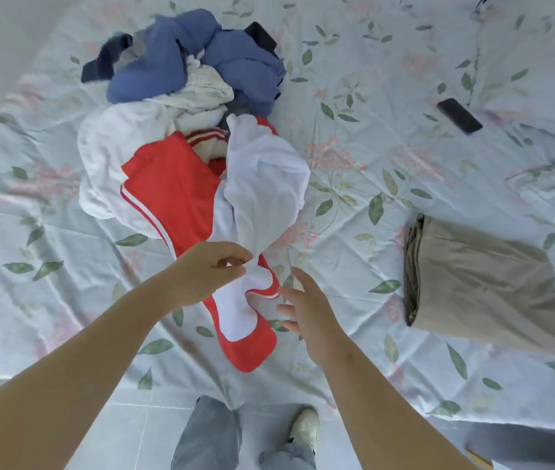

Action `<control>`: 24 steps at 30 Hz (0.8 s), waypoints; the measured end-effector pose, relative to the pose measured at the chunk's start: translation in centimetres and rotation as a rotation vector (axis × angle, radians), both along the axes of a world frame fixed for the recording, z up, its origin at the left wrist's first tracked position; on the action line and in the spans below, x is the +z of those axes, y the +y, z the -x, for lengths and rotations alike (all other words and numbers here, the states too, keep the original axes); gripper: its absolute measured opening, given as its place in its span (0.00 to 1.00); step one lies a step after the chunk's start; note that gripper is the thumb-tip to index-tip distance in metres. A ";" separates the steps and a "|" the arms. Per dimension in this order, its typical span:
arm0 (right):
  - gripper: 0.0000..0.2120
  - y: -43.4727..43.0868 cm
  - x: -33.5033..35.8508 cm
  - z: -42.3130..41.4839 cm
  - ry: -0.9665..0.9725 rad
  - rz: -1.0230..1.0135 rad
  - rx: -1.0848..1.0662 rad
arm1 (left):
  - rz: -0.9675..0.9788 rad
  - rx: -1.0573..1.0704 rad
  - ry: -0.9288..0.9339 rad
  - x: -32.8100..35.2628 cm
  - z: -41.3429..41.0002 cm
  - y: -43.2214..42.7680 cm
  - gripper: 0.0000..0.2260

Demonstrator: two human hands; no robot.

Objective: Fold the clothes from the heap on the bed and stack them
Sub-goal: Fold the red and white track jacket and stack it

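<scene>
My left arm reaches forward from the near left, forearm bare and wrist bent a little inward. My left grip [210, 273] is pinching a bunched fold of white cloth between thumb and forefinger, with the other fingers curled loosely beneath. That cloth belongs to the red and white top [171, 195], which trails from the heap toward me. Its far end lies against the heap and its near end lies close to the bed's near edge, between my two arms.

My right arm comes in from the near right. My right grip [311, 315] is spread and holds nothing, palm turned left toward the top, fingers straight and apart. Its fingertips are just beside the top's red and white trim; I cannot tell whether they touch it.

The heap [181, 62] of clothes sits on the far left of the bed [371, 147], blue pieces on top and white ones below. Well apart from it on the right, a folded beige garment [479, 283] lies flat on the flowered sheet. A dark phone [459, 116] lies farther off on the right. Nearer than the bed edge are the tiled floor [126, 435], my grey trouser legs [208, 439] and one pale shoe [304, 427].
</scene>
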State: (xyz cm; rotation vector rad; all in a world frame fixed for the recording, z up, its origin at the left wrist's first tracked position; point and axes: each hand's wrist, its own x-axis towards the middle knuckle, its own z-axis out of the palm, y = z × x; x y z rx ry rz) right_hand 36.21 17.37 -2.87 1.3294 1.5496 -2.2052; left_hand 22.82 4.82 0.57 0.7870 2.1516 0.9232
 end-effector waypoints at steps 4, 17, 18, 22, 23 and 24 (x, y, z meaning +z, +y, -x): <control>0.25 -1.7 4.9 -0.2 0.204 -0.268 0.249 | -0.243 0.258 -0.277 6.7 -1.3 -0.5 0.10; 0.12 -0.2 21.1 2.6 0.427 -0.694 0.008 | -0.772 0.343 -0.326 23.8 0.2 -0.7 0.13; 0.11 0.2 22.8 2.8 0.482 -0.657 -0.062 | -0.781 0.335 -0.269 24.3 0.4 -0.5 0.12; 0.08 1.1 29.2 3.7 0.629 -0.550 -0.229 | -0.671 0.053 -0.206 25.0 0.1 -0.3 0.18; 0.07 1.2 30.5 3.8 0.658 -0.528 -0.245 | -0.605 -0.040 -0.158 25.0 -0.2 -0.1 0.25; 0.06 1.4 31.6 3.9 0.690 -0.502 -0.256 | -0.546 -0.110 -0.086 25.0 -0.4 0.3 0.32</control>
